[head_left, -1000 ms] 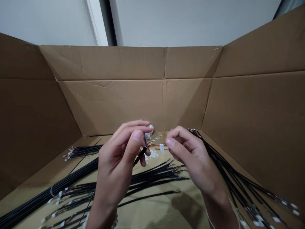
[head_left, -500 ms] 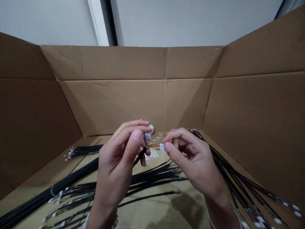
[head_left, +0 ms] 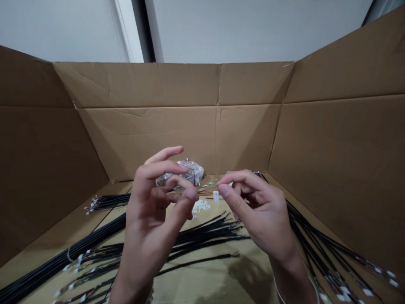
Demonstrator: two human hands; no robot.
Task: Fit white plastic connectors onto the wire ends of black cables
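Connector: small white rectangular plastic connector [head_left: 216, 196], raised between the two hands, at the end of thin red, orange and yellow wires [head_left: 205, 192].
Loose strands: green-and-white twisted wires [head_left: 208, 184] angled up above the connector, apart from it; a short blue-purple wire [head_left: 194, 178] upright near the left fingertips.
Left grip: left hand [head_left: 193, 192] with thumb closed against a bent finger, apparently clamped on the base of the wires; upper fingers spread clear; cable jacket hidden behind the thumb.
Right grip: right hand [head_left: 220, 186] with thumb and forefinger tips together or nearly so, just beside the connector; cannot tell whether a strand is pinched there.
Change: right fingertips off the connector, on it half a second ago; left forefinger lifted, exposing more of the clear plastic bag [head_left: 196, 169] behind.
Meaning: connector apparently self-supporting on its wires; other strands not yet in it, by judgement.
Around: heap of small white plastic pieces [head_left: 202, 206] below; loose black cables [head_left: 205, 234] nearer; thick black cable bundle [head_left: 95, 237] left; fanned black cables [head_left: 313, 233] right.
Enclosure: brown cardboard walls [head_left: 177, 84].
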